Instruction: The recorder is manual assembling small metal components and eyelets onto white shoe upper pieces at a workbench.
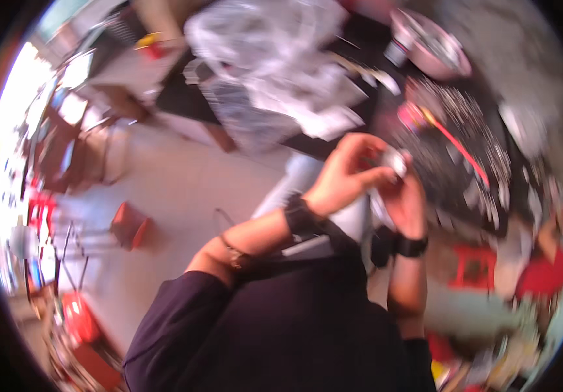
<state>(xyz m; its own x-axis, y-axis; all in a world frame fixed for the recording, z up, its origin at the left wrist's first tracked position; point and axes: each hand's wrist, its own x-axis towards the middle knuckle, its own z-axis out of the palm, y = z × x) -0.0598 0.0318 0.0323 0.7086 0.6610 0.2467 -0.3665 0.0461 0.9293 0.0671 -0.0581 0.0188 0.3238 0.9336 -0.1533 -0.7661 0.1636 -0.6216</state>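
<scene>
White small piece [396, 163] clamped in fingers of left hand [347, 176] and right hand [407, 206]; exact contact blurred. Risk: slip toward cluttered black bench [441, 171] if pinch loosens.

Whitish piece [396, 162], pink basin [435, 70], red stool [476, 253]

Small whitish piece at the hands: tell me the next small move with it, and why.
Probably steady the small whitish piece between both hands: the left hand has its thumb and fingers around it, the right hand is close against it, and blur hides how firmly either grips.
</scene>
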